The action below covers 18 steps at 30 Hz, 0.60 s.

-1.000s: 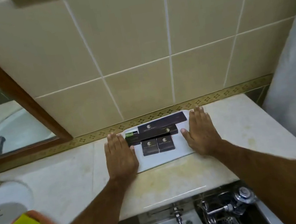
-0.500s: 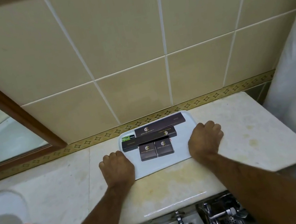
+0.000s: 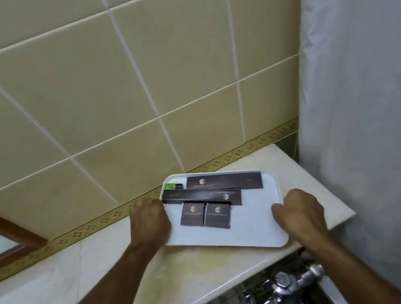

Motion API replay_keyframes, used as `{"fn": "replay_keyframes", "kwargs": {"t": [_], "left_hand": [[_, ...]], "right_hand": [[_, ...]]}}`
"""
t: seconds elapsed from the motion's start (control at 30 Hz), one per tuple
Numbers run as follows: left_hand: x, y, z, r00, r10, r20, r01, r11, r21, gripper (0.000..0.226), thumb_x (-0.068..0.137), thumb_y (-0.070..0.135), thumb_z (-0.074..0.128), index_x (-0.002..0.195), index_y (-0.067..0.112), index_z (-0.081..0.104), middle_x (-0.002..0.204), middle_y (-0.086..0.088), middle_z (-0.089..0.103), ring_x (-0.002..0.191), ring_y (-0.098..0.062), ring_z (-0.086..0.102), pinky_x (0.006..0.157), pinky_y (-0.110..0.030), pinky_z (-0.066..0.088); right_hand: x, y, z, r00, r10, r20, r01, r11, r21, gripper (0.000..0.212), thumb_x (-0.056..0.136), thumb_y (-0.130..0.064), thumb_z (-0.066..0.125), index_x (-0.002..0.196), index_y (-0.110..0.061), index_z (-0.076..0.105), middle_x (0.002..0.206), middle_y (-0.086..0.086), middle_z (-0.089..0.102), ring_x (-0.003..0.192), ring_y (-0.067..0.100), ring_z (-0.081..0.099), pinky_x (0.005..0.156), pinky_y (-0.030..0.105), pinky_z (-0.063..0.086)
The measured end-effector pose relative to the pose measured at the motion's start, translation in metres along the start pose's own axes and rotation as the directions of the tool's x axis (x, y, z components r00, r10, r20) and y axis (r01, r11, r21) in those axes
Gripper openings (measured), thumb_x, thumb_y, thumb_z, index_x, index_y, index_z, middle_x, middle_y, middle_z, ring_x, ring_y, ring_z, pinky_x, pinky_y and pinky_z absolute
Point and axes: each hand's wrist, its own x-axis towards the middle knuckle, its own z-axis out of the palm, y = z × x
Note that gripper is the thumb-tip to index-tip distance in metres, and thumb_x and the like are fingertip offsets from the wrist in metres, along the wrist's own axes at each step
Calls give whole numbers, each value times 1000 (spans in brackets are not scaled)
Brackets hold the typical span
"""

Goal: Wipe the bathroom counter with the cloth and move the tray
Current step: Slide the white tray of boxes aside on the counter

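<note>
A white rectangular plastic tray (image 3: pixel 256 232) with rounded corners is seen right of centre in the frame, over the right end of a cream marble bathroom counter (image 3: pixel 57 285). It is gripped at both short edges. The left hand (image 3: pixel 150 223) is curled over the tray's left edge, fingers bent around the rim. The right hand (image 3: pixel 299 208) is closed on the tray's right edge near its lower right corner. Whether the tray is resting on the counter or raised just above it cannot be told.

On the tray, four dark brown cardboard boxes with gold logos are laid: a long flat box (image 3: pixel 225 181) along the upper edge, a second long box (image 3: pixel 201 196) just below and overlapping it, and two small square boxes (image 3: pixel 205 213) side by side beneath those. A small green and black item (image 3: pixel 173 187) is tucked into the tray's upper left corner.

Behind the counter, a wall of beige glazed tiles (image 3: pixel 105 88) with a gold patterned border strip (image 3: pixel 95 224) is visible. A pale translucent shower curtain (image 3: pixel 374 98) fills the right side of the frame. A brown wooden mirror frame (image 3: pixel 1 230) appears at the left edge. Chrome plumbing fittings (image 3: pixel 285 293) are seen below the counter's front edge, at the bottom of the frame.
</note>
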Motion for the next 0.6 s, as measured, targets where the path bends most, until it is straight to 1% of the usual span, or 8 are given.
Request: {"fn": "replay_keyframes", "kwargs": {"t": [0.07, 0.13, 0.23, 0.33, 0.4, 0.5, 0.53, 0.6], "left_hand": [[27, 41, -5, 994, 109, -11, -109, 994, 1, 22, 75, 6, 48, 84, 7, 68, 91, -14, 69, 87, -37, 59, 74, -38, 41], [54, 79, -9, 980, 197, -7, -197, 980, 12, 25, 76, 6, 46, 87, 7, 69, 90, -12, 67, 87, -35, 58, 75, -39, 41], [85, 136, -10, 962, 270, -26, -270, 963, 17, 28, 76, 5, 49, 91, 9, 72, 90, -11, 68, 88, -33, 60, 77, -39, 45], [107, 185, -1, 970, 241, -26, -242, 970, -21, 26, 76, 8, 57, 97, 9, 73, 98, -11, 68, 95, -33, 60, 80, -40, 45], [116, 210, 6, 976, 216, -13, -216, 976, -34, 27, 75, 8, 60, 98, 8, 73, 100, -12, 69, 96, -33, 61, 82, -39, 46], [120, 229, 23, 978, 206, -10, -206, 979, 4, 25, 80, 5, 54, 96, 10, 72, 98, -11, 72, 94, -31, 63, 83, -37, 45], [121, 232, 27, 979, 202, -13, -202, 979, 9, 25, 83, 5, 51, 95, 11, 72, 97, -11, 73, 94, -30, 63, 84, -36, 45], [124, 234, 34, 978, 209, 5, -209, 978, -13, 24, 86, 6, 48, 94, 12, 70, 96, -11, 74, 94, -30, 63, 85, -37, 45]], "right_hand": [[-2, 33, -15, 995, 101, 24, -102, 990, 96, 27, 83, -30, 65, 74, -5, 63, 72, 8, 63, 69, 31, 62, 59, 25, 39], [-7, 55, -23, 984, 173, 27, -175, 965, 197, 34, 81, -29, 68, 75, 4, 69, 72, 16, 71, 74, 35, 69, 60, 28, 43], [-13, 78, -25, 963, 265, 39, -262, 903, 339, 31, 78, -24, 69, 59, 1, 70, 55, 12, 72, 59, 30, 71, 59, 34, 57], [-10, 91, -17, 934, 348, 80, -350, 849, 395, 36, 76, -24, 68, 46, -5, 70, 40, 1, 66, 47, 18, 70, 57, 32, 58], [-6, 96, -8, 903, 409, 129, -420, 782, 461, 36, 74, -24, 70, 42, -8, 70, 40, 2, 67, 45, 18, 71, 64, 36, 62], [-1, 96, 4, 858, 455, 239, -505, 661, 556, 40, 75, -15, 74, 36, -17, 70, 43, 6, 68, 46, 23, 71, 71, 44, 63], [1, 98, 9, 851, 454, 263, -516, 632, 578, 41, 76, -10, 76, 35, -16, 69, 44, 8, 68, 48, 27, 72, 72, 49, 63], [3, 102, 16, 834, 468, 292, -536, 567, 625, 38, 75, -4, 78, 38, -2, 67, 46, 12, 69, 47, 30, 71, 73, 53, 62]]}}
